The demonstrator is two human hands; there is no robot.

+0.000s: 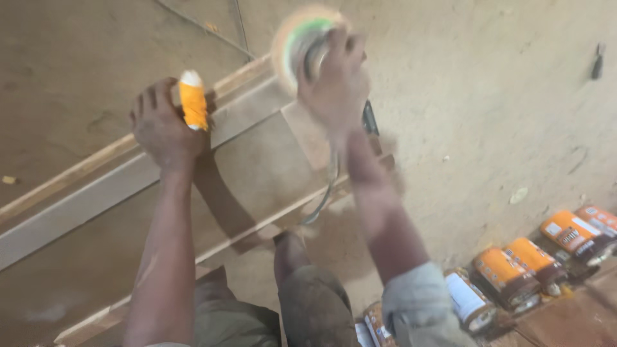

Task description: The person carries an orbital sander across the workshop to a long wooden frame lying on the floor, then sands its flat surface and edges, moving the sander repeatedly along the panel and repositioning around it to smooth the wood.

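Sanding is under way: right hand point(334, 80), fingers wrapped around the blurred disc sander point(297, 38), works the wooden panel point(257, 167); left hand point(164, 122), fingers curled, grips the orange handle point(193, 99) above the board; finish cannot be judged

Single head cam on me, pointing steeply down past my arms. Close range: wooden panel point(257, 167) and floor point(488, 96) fill it.
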